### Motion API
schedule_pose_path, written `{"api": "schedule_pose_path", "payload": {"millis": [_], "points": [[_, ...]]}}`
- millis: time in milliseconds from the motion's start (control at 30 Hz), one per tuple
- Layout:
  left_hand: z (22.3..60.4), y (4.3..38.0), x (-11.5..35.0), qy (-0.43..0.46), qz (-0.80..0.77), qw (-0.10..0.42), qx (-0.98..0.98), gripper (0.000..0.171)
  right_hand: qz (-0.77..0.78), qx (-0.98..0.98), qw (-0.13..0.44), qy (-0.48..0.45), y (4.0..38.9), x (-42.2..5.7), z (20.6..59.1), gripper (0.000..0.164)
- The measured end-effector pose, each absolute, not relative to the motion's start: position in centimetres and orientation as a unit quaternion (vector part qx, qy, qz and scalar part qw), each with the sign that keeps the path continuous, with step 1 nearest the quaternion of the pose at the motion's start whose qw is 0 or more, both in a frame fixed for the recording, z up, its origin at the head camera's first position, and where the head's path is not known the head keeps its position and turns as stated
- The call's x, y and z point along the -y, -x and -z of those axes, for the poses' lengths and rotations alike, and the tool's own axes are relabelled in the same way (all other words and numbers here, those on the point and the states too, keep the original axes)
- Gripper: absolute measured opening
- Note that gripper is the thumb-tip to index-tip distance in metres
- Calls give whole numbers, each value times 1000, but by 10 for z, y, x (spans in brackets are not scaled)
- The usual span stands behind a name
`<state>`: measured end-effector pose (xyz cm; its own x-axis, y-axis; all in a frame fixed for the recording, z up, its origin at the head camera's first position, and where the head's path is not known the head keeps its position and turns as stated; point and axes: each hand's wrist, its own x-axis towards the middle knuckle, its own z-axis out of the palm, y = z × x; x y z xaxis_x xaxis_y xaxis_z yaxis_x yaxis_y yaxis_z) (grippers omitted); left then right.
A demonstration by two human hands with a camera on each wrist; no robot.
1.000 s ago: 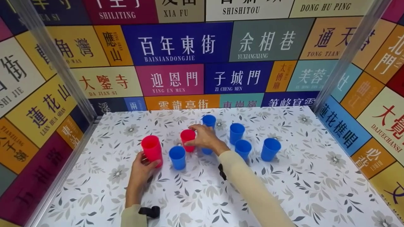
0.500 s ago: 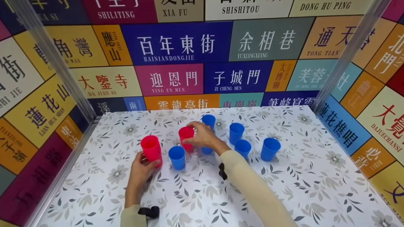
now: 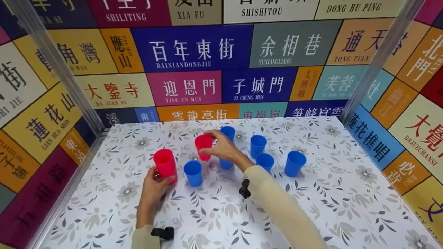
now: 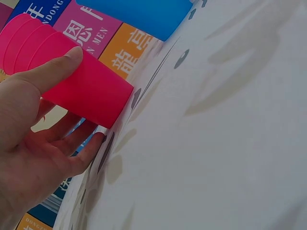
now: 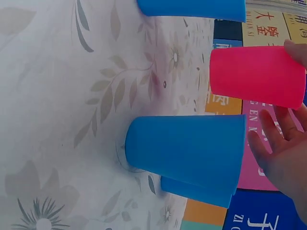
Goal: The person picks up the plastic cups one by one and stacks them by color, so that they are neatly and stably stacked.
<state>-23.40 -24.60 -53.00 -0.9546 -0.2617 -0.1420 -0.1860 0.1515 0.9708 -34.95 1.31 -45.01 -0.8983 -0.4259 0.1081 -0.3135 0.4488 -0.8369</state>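
Observation:
On the left of the table, my left hand (image 3: 154,185) holds a stack of nested red cups (image 3: 165,166), thumb on the near side and fingers round the back. Several rims show at the stack's mouth in the left wrist view, where its base (image 4: 112,103) sits right at the tabletop. My right hand (image 3: 223,147) pinches a single red cup (image 3: 202,147) near its rim, thumb in front and fingers behind. This cup (image 5: 256,76) is upright and raised, with a pink glow on the cloth below its base. A blue cup (image 3: 193,173) stands between the two hands.
Close by the right hand are a blue cup (image 3: 226,164) partly covered by it and another blue cup (image 3: 228,133) behind. Further right stand blue cups (image 3: 258,147), one partly behind the sleeve. Printed panels (image 3: 187,86) wall the floral-covered table (image 3: 207,214) at back and sides.
The red cup in my right hand has moved up and slightly left, away from the near blue cup. My left hand stays in place on the red stack.

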Motion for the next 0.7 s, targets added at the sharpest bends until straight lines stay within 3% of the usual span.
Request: {"api": "schedule_pose_path", "payload": {"millis": [700], "points": [[532, 232, 244, -128, 622, 52, 770, 68, 585, -752, 77, 293, 317, 8, 400, 67]]}}
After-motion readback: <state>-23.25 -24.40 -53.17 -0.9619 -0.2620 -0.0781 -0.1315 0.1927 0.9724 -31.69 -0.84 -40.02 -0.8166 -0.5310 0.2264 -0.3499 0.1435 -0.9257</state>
